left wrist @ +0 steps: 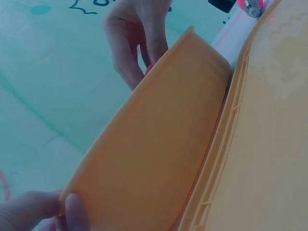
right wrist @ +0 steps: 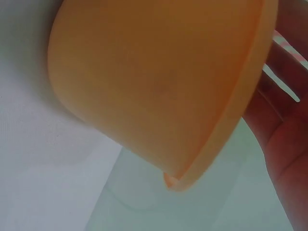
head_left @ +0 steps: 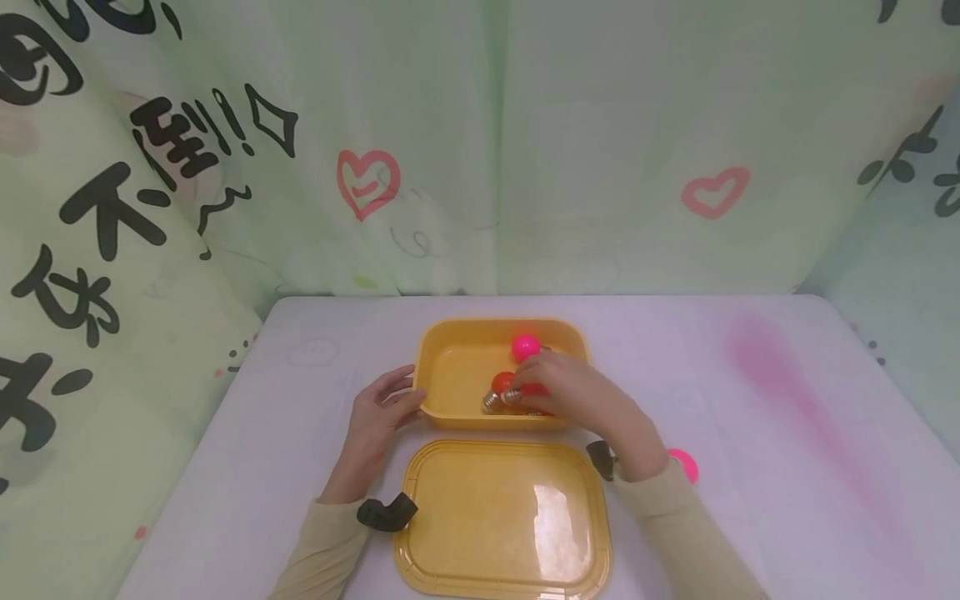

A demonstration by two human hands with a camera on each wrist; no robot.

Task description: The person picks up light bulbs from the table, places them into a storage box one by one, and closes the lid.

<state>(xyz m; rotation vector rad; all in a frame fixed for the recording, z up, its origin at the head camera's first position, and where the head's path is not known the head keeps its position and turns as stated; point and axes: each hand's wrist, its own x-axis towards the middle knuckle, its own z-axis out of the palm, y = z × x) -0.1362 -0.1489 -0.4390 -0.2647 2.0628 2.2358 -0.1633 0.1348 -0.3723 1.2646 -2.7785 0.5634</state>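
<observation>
A yellow plastic box (head_left: 457, 367) stands on the table with several small coloured light bulbs inside. My left hand (head_left: 377, 417) pinches its left rim; in the left wrist view the thumb (left wrist: 76, 211) lies against the outer wall. Reaching over the right side, my right hand (head_left: 573, 392) holds a red bulb (head_left: 535, 390) low in the box, partly hidden by the fingers. Another red bulb (head_left: 502, 382) lies beside it, metal base toward the front. Farther back in the box is a pink bulb (head_left: 525, 347). The right wrist view shows the box wall, with the fingertips hidden.
The yellow lid (head_left: 487, 517) lies flat in front of the box, close to its front wall. A pink bulb (head_left: 686, 464) sits on the white tabletop, partly behind the right forearm. Printed curtains (head_left: 585, 167) hang behind and at both sides of the table.
</observation>
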